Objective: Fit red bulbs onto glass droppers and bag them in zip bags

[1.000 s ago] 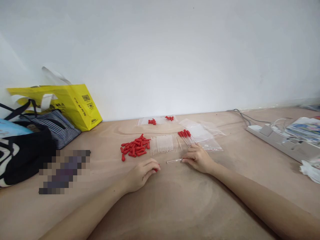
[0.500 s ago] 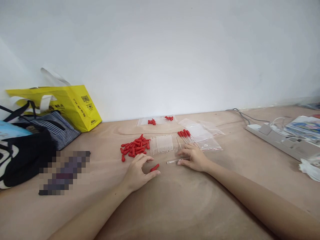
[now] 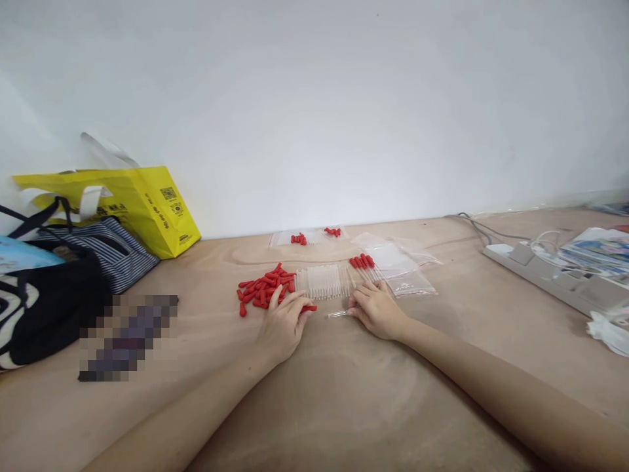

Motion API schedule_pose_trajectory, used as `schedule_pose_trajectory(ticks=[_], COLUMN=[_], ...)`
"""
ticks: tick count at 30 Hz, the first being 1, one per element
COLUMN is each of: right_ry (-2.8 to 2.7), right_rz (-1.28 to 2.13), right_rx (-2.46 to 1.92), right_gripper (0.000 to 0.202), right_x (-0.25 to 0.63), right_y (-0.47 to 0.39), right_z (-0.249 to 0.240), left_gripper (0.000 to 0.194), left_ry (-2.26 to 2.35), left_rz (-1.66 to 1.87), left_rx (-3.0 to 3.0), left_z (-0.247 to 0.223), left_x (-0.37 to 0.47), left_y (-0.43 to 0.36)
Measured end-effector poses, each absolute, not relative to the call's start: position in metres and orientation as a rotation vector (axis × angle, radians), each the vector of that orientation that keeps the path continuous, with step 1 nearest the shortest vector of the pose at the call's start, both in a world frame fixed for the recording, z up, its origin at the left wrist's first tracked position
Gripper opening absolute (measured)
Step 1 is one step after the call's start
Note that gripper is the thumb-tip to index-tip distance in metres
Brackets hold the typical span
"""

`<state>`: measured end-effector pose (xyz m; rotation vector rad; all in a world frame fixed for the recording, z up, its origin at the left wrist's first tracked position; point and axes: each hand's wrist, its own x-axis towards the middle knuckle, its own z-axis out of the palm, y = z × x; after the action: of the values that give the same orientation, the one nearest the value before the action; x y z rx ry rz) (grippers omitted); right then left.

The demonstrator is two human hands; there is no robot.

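Since half a second ago the left hand has slid forward from the bare wood toward the pile of red caps, and its fingers now reach the near edge of that pile; one red cap that lay loose just in front of it now sits right at its fingertips, though whether the grip has closed on it I cannot tell, since the fingers cover most of it. Meanwhile the right hand has drawn a little closer in, and its grip pinches the end of a thin clear tube that lies flat on the table, pointing toward the left hand. Cap and tube tip are now near one another, well closer than a second ago, which I judge to mean the two pieces are being brought together for joining. Behind the hands lies a row of clear tubes side by side, and to its right a few tubes with red caps already on, resting partly on clear plastic bags. Farther back a small bag holds more red pieces. A yellow bag and a striped bag stand at the left, a power strip at the right.
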<state>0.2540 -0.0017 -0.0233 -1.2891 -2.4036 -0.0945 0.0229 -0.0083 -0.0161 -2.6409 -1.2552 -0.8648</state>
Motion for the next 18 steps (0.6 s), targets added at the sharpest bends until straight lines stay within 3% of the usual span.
schedule_pose_trajectory(ticks=[9, 18], right_ry=[-2.407, -2.274], right_rz=[-0.225, -0.198], right_rx=[-0.984, -1.134], right_gripper=[0.021, 0.020], right_x=[0.245, 0.233], right_y=[0.005, -0.001], right_z=[-0.017, -0.028], left_gripper=[0.026, 0.023], left_ry=[-1.268, -1.309], left_rz=[-0.795, -0.771], left_rx=[-2.612, -2.639], left_z=[-0.022, -0.020], left_x=[0.017, 0.017], left_y=[-0.007, -0.006])
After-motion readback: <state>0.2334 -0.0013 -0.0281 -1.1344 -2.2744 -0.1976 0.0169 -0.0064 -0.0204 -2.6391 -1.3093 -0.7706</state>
